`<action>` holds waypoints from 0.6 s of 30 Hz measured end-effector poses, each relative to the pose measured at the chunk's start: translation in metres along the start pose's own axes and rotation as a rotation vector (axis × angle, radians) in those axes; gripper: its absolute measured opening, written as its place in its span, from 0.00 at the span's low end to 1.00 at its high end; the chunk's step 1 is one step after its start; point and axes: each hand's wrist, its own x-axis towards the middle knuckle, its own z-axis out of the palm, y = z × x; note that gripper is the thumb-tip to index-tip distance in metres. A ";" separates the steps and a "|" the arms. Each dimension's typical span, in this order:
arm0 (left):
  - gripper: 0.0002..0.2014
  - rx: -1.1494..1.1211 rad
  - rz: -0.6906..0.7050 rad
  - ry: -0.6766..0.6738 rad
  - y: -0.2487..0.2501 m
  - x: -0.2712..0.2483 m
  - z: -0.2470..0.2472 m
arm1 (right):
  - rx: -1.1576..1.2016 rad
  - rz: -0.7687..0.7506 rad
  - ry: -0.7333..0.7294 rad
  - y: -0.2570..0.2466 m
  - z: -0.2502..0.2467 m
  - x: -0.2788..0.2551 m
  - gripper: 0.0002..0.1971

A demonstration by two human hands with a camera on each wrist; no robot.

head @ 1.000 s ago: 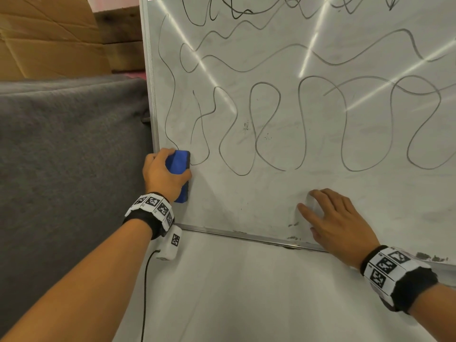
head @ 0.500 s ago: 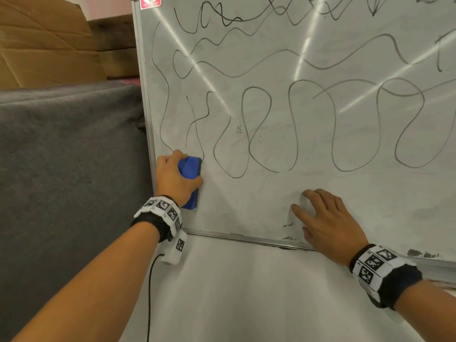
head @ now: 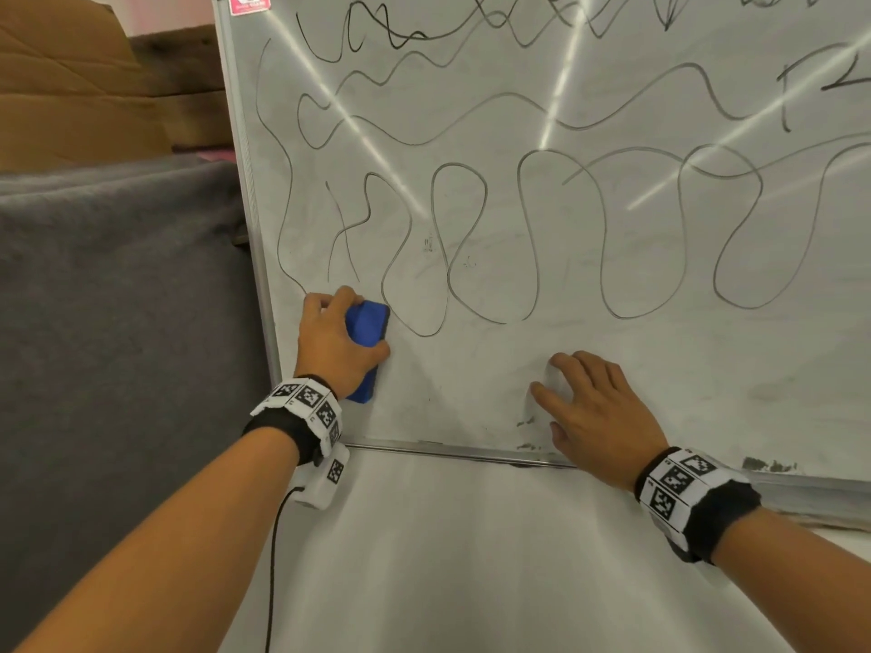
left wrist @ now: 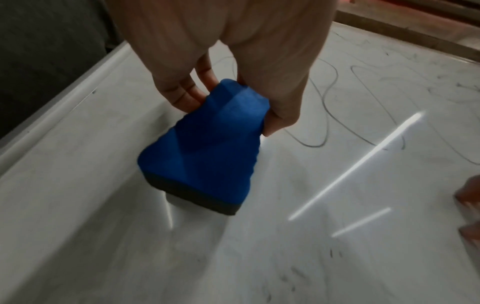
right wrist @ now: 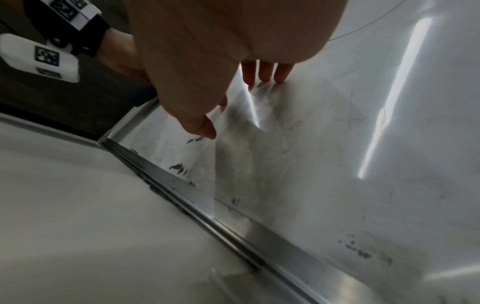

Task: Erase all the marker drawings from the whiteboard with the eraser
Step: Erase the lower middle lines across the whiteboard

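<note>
The wiping step is judged barely begun: one blue eraser (head: 365, 344) is gripped in the left hand (head: 332, 341), fingers (left wrist: 182, 92) curled round it, and pressed to the whiteboard (head: 518, 369) near its 7 o'clock corner — just below the lowest loops. The marker drawings (head: 518, 238), several wavy rows, are left unwiped toward 12 and 2 o'clock, so long pressed strokes are called for next. One right hand (head: 594, 407) is laid flat at 6 o'clock, its fingers straight, nothing held.

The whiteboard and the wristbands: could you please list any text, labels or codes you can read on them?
Red sticker at the whiteboard corner: print too blurred to read.
Wristbands: square black-and-white marker codes, no letters.
Marker drawings: only squiggles, no legible words.
</note>
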 end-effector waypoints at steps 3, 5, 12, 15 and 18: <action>0.30 -0.022 -0.047 0.106 -0.001 0.012 -0.008 | -0.006 -0.009 -0.003 0.001 -0.003 0.001 0.26; 0.30 -0.048 -0.107 0.168 -0.003 0.021 -0.013 | -0.009 -0.008 -0.011 0.002 -0.005 0.002 0.26; 0.30 0.025 -0.076 0.023 -0.010 0.005 -0.010 | 0.018 0.010 -0.051 0.000 -0.010 0.002 0.24; 0.30 0.002 -0.098 0.098 -0.011 0.018 -0.023 | 0.053 -0.020 -0.020 -0.008 -0.017 0.014 0.19; 0.30 -0.007 -0.147 0.141 -0.014 0.031 -0.037 | 0.110 -0.089 0.020 -0.027 -0.029 0.038 0.14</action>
